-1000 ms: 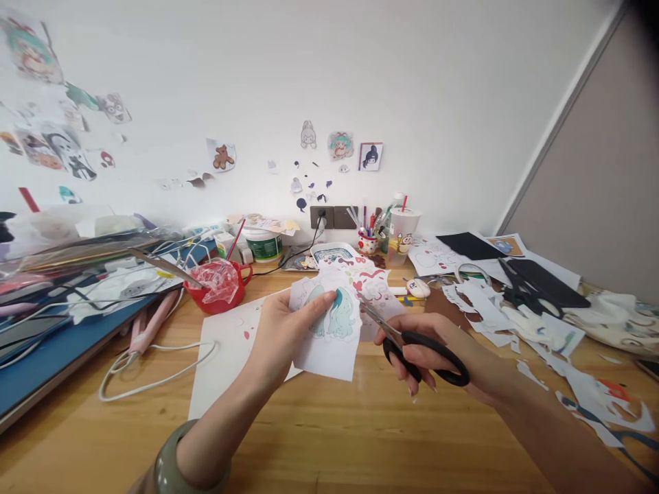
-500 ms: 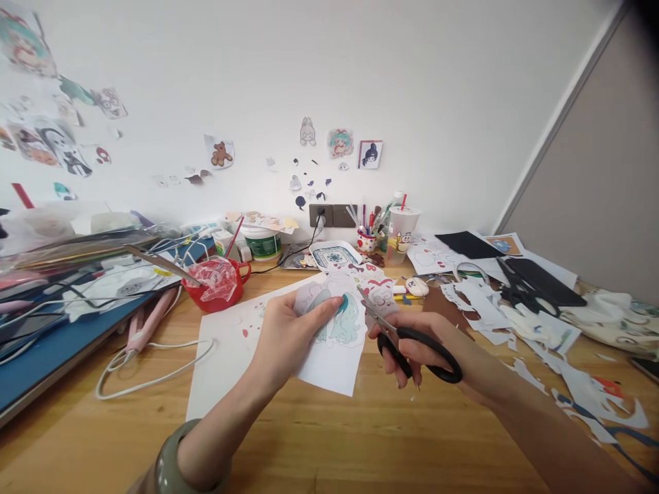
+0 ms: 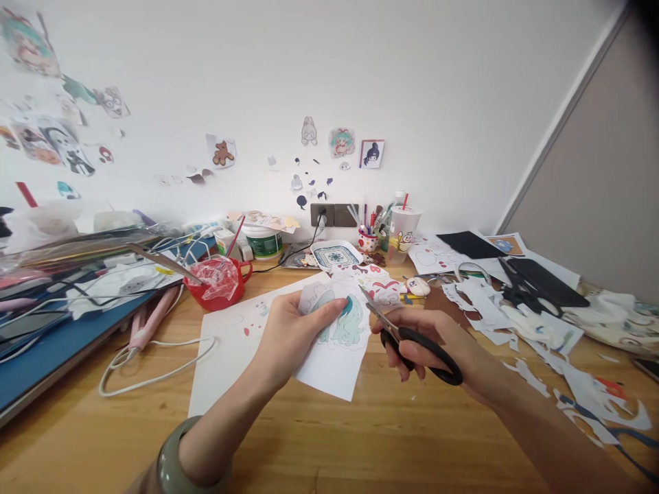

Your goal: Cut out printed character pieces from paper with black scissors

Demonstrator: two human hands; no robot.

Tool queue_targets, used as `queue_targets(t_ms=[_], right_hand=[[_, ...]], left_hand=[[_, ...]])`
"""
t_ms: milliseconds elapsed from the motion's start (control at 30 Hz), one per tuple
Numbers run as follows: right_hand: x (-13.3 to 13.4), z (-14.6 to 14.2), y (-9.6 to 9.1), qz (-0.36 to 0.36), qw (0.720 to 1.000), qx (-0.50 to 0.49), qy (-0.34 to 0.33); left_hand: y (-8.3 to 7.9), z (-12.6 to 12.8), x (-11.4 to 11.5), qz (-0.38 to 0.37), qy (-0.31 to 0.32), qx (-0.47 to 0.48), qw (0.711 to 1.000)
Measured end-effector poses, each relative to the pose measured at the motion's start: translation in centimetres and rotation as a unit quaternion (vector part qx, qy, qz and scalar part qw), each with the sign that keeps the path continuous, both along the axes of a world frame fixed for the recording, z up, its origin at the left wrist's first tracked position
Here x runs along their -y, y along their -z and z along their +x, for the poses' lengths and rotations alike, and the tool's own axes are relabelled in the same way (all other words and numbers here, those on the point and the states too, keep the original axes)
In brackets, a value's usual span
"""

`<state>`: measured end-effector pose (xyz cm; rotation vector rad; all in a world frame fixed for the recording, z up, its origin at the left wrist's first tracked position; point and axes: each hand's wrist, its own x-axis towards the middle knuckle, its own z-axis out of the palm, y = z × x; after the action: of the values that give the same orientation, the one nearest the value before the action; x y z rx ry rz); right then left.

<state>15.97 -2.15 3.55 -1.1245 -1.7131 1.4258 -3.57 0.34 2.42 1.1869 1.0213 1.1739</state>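
My left hand (image 3: 288,336) pinches a white paper sheet (image 3: 334,343) printed with a teal-haired figure, thumb on top of the print. My right hand (image 3: 427,336) grips black-handled scissors (image 3: 412,339); the blades point up and left and sit at the paper's right edge, next to the figure. Both hands hover over the wooden desk (image 3: 329,439). Under the held paper lies a larger white sheet (image 3: 231,343) with small red marks.
A red cup (image 3: 219,285) with crumpled plastic stands at left by white cables (image 3: 154,363) and a blue board (image 3: 46,350). Paper scraps (image 3: 515,322) and a second pair of black scissors (image 3: 519,291) lie at right. Pen cups (image 3: 384,240), a tub and a patterned dish (image 3: 334,255) line the wall.
The scissors' blades moved in to the paper's right edge and the handles drew closer together. My left hand turned the paper slightly. The view shifted a little.
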Motion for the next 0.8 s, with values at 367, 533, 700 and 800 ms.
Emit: queue_targets(t_ms=[367, 533, 700, 800], right_hand=[[0.03, -0.36, 0.1, 0.009, 0.999, -0.014, 0.032], [-0.13, -0.31, 0.39, 0.011, 0.999, -0.016, 0.039], [-0.19, -0.3, 0.55, 0.01, 0.999, -0.015, 0.049], [-0.1, -0.37, 0.42, 0.012, 0.999, -0.015, 0.048]], left_hand=[[0.0, 0.22, 0.15, 0.001, -0.017, -0.006, 1.0], [0.23, 0.3, 0.18, 0.006, -0.023, -0.005, 1.0], [0.39, 0.44, 0.33, 0.019, -0.032, 0.001, 0.999], [0.44, 0.55, 0.43, 0.021, -0.03, 0.009, 0.999]])
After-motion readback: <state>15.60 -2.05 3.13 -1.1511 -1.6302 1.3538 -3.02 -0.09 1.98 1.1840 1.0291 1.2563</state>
